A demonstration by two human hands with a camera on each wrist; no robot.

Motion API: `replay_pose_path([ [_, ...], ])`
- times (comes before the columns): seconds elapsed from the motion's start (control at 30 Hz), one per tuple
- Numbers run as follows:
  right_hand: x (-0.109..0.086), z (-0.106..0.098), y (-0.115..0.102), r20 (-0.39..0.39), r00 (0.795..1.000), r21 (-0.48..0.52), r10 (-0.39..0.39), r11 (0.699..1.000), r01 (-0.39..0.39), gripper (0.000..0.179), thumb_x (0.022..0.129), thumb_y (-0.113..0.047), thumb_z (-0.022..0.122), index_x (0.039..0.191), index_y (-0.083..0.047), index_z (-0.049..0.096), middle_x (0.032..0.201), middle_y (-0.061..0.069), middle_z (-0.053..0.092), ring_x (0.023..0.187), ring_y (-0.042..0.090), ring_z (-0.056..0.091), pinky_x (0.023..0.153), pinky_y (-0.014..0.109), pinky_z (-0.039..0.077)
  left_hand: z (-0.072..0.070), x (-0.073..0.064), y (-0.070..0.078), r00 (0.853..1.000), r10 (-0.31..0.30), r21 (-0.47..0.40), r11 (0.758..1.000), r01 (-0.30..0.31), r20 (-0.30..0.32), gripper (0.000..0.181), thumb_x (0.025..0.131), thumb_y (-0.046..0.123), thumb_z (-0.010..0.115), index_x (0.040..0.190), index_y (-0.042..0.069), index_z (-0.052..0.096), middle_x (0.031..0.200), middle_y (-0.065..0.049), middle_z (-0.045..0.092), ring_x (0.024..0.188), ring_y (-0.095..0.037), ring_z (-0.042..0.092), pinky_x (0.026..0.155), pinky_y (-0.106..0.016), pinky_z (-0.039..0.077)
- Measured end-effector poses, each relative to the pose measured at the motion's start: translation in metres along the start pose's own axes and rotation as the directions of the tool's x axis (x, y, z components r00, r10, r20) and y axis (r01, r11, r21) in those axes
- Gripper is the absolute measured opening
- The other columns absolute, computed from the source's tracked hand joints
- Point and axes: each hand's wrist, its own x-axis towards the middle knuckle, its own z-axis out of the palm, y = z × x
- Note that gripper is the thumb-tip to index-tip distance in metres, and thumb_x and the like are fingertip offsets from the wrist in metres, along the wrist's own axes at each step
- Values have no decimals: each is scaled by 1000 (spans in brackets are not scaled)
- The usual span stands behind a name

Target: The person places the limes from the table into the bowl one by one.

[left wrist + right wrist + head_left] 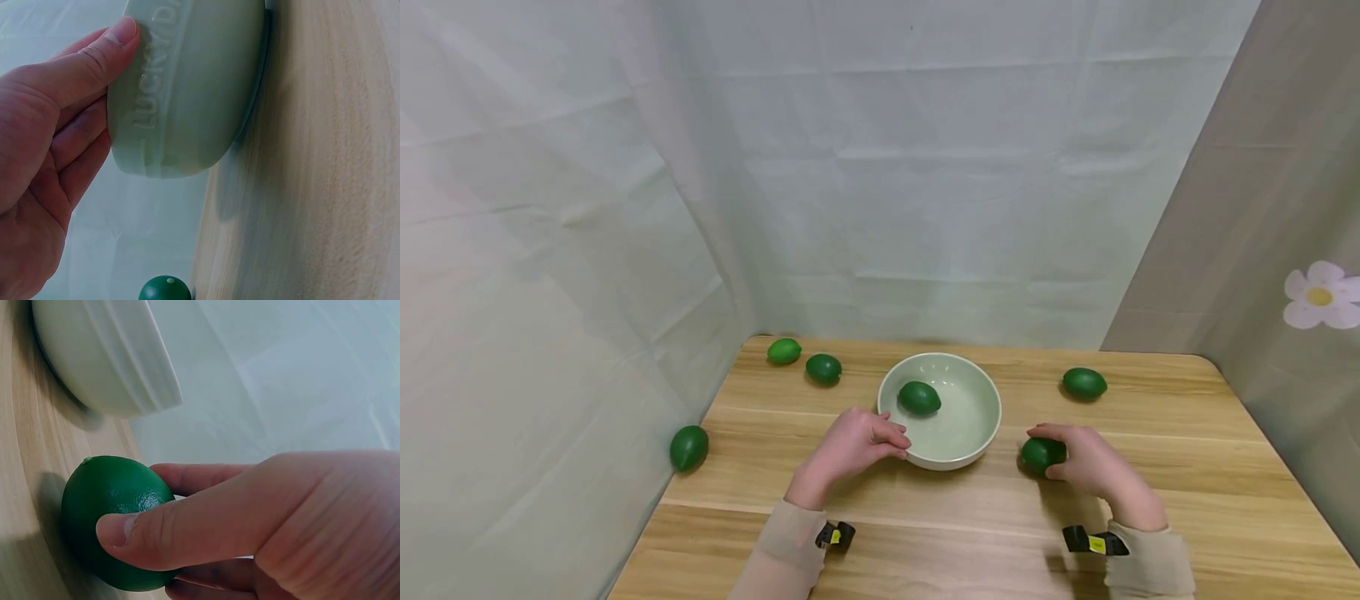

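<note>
A pale green bowl (958,446) stands on the wooden table with one dark green lime (920,398) inside. My left hand (867,437) pinches the bowl's near-left rim; in the left wrist view the thumb lies on its outer wall (187,94), over raised lettering. To the right of the bowl, my right hand (1086,458) holds another dark green lime (1042,455) between thumb and fingers. The right wrist view shows that lime (119,506) at the tabletop, its underside hidden; I cannot tell whether it touches.
On the table (955,533), a bright green lime (784,351) and a dark one (823,369) lie at the back left. Another lime (688,448) sits at the left edge, and one more (1084,383) at the back right. Pale cloth (925,208) hangs behind.
</note>
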Motion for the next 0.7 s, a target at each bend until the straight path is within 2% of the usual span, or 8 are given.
replay_pose_path([
  [0.33, -2, -1, -2, 16, 997, 23, 77, 997, -78, 59, 79, 5, 87, 135, 1, 71, 134, 24, 69, 128, 49, 61, 105, 67, 51, 0, -1, 0, 1000, 3, -6, 1000, -3, -1, 13, 90, 15, 88, 102, 13, 88, 100, 10, 81, 110, -2, 72, 115, -33, 47],
  [0.7, -2, 0, -1, 1, 997, 1, 80, 997, -80, 56, 81, 1, 88, 134, 2, 71, 132, 23, 70, 125, 48, 63, 105, 68, 51, -1, -1, 2, 1000, 6, -12, 1000, -6, 1, 13, 90, 15, 87, 102, 12, 88, 100, 10, 81, 110, -2, 72, 116, -33, 47],
])
